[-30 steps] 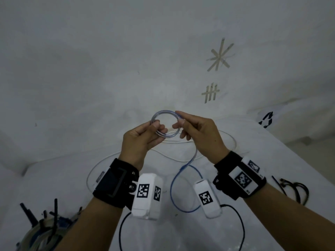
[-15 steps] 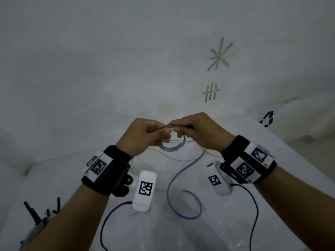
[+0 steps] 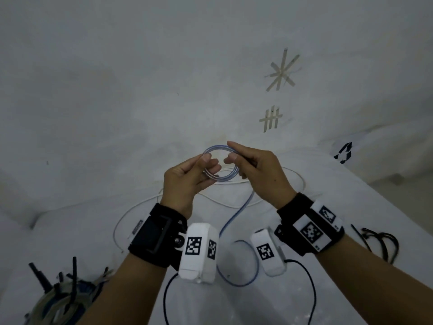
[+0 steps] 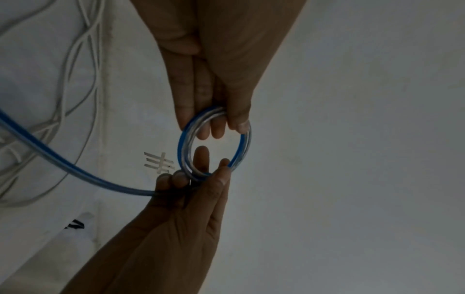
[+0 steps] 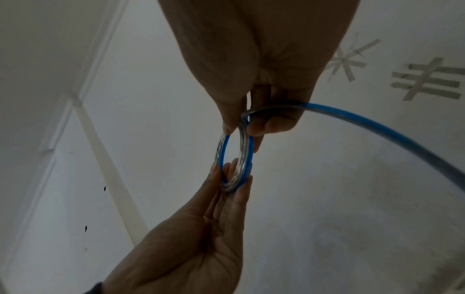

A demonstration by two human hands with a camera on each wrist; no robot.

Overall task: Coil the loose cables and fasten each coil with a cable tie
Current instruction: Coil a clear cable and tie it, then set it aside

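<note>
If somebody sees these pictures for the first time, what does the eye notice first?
First, the small blue cable coil held up at the centre, pinched between the left hand and the right hand. Its loose tail drops to the white table. Then the tape marks on the wall behind.

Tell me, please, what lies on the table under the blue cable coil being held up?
Below the coil, held by the left hand and right hand, the blue cable's loose tail loops on the table across a white cable. The wrists hide parts of both.
</note>
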